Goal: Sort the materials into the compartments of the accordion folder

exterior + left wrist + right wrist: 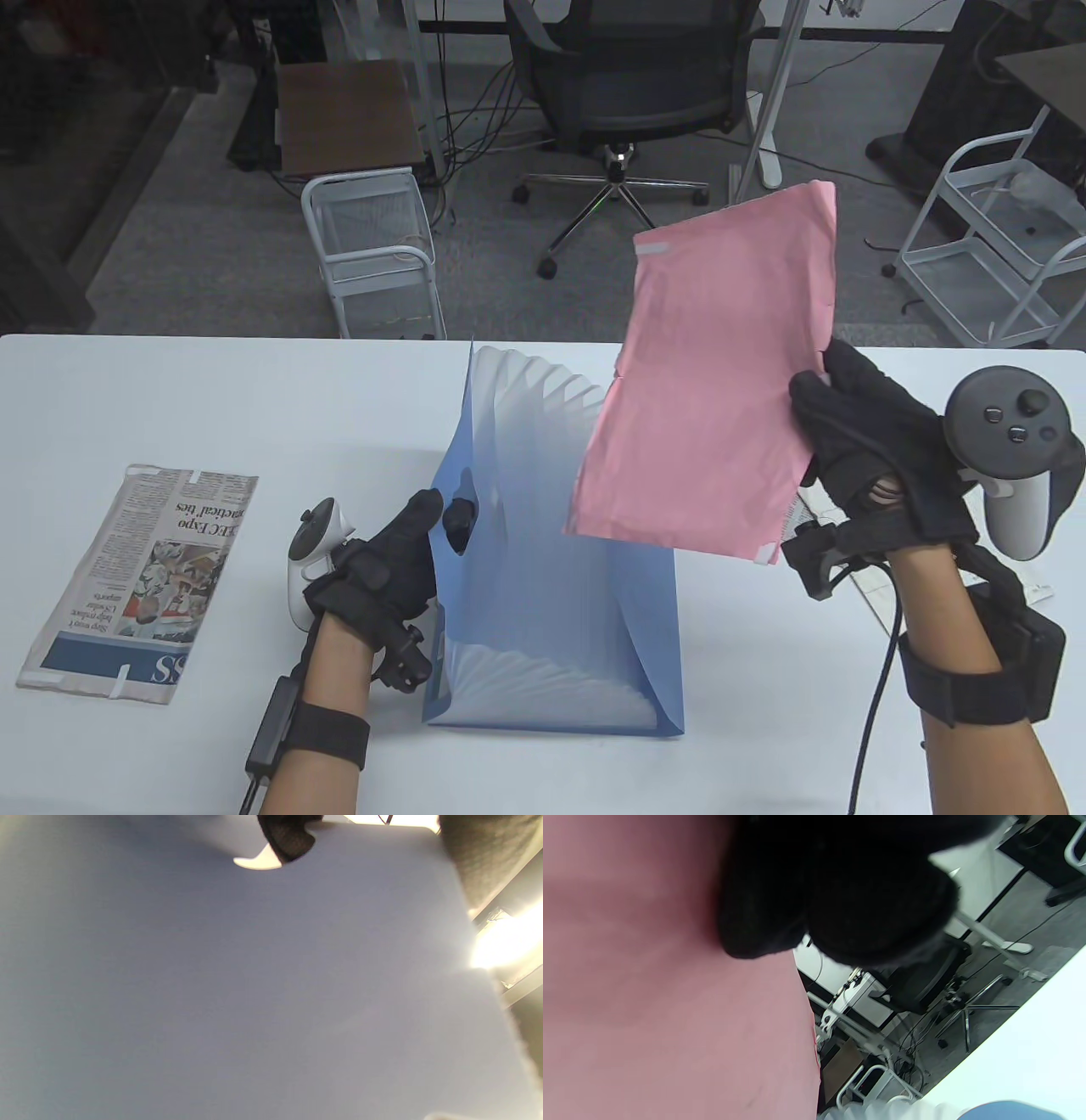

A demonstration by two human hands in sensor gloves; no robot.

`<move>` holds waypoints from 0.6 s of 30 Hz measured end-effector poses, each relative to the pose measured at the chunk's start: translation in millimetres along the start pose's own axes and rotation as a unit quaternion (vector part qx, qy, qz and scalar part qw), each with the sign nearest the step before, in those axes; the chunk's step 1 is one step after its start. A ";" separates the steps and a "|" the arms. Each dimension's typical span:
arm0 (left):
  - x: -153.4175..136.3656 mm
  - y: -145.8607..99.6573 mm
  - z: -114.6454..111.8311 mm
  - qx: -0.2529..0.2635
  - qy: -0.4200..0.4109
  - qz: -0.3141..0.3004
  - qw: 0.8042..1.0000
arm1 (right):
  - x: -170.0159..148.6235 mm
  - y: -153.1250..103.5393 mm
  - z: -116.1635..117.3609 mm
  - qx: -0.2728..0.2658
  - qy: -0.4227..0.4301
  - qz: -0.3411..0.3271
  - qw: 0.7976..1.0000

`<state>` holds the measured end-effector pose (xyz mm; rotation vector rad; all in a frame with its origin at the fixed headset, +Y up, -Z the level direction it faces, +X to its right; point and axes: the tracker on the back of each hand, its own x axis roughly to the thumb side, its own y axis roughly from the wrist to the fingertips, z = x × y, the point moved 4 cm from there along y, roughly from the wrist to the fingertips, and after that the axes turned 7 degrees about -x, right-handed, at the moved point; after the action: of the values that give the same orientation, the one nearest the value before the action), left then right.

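A blue accordion folder (551, 611) stands fanned open in the middle of the white table (254, 399). My left hand (416, 535) grips its front left cover near the top edge; the cover fills the left wrist view (254, 984). My right hand (840, 424) grips the right edge of a pink paper packet (721, 373) and holds it tilted in the air above the folder's right side. The packet fills the left half of the right wrist view (649, 1005), with my gloved fingers (840, 891) on it.
A folded newspaper (140, 581) lies flat on the table at the left. More paper (857, 577) lies under my right wrist. Beyond the table's far edge stand wire carts (377, 246) and an office chair (632, 76).
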<state>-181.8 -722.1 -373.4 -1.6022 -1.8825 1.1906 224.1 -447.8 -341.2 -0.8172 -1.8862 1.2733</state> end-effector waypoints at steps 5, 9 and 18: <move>-0.2 0.2 -0.3 0.000 0.002 0.001 1.000 | 19.9 -1.7 24.8 0.017 -0.005 -0.025 1.000; -0.6 0.5 -0.4 0.001 0.005 0.001 1.000 | 23.5 -2.4 41.0 0.034 -0.036 -0.031 0.998; -0.7 0.4 -0.3 0.004 0.004 0.000 1.000 | 22.3 -8.3 68.7 0.080 -0.077 -0.030 0.993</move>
<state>-181.2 -722.6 -373.4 -1.5995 -1.8722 1.1883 154.0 -466.3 -347.0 -0.5897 -1.8826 1.4652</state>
